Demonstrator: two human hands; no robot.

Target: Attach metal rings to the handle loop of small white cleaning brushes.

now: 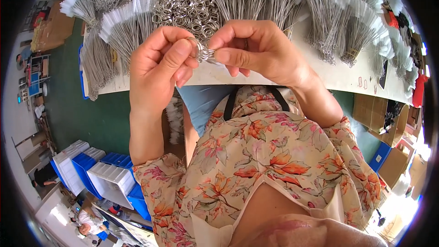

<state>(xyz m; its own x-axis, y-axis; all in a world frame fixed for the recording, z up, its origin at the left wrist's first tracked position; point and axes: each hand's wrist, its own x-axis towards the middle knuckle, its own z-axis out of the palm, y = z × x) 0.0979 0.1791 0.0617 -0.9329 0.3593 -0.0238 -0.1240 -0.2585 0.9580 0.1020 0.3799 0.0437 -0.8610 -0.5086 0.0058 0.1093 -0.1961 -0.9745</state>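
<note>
I'd keep the left hand (157,61) pinching that round silver metal ring (199,47) steady, right hand (260,48) gripping the small silver wire loops (208,55) close by.

metal ring (197,44): silv., rnd, in L grip (160,64) | looped wires (205,55): silv., bunched @ ring, in R grip (258,48)

Pinches a metal ring (199,46) in the left hand (161,59) and wire loops (205,55) in the right hand (258,48), just beside each other above the pale table (342,76). Takes in, farther off, a heap of rings (186,7) between white-tipped wire brushes (327,20) at left and right, and, at near left, blue and white bins (107,179).
</note>
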